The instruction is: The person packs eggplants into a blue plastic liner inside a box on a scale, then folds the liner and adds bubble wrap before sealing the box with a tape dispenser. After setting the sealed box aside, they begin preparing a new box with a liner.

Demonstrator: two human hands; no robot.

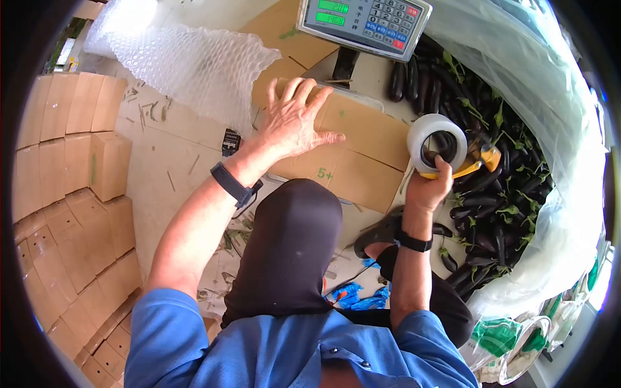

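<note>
A closed cardboard box lies in front of my knees, with "5+" written in green on its top. My left hand rests on the box's left part, fingers spread, holding nothing. At the box's right end, my right hand grips a tape dispenser with a yellow frame and a wide roll of clear tape. Its far end is partly blurred over the heap of eggplants. A digital scale display stands just beyond the box.
Stacked cardboard boxes line the left side. Bubble wrap spreads at the upper left. Clear plastic sheeting surrounds the eggplants on the right. Stem scraps and blue plastic pieces litter the floor near my feet.
</note>
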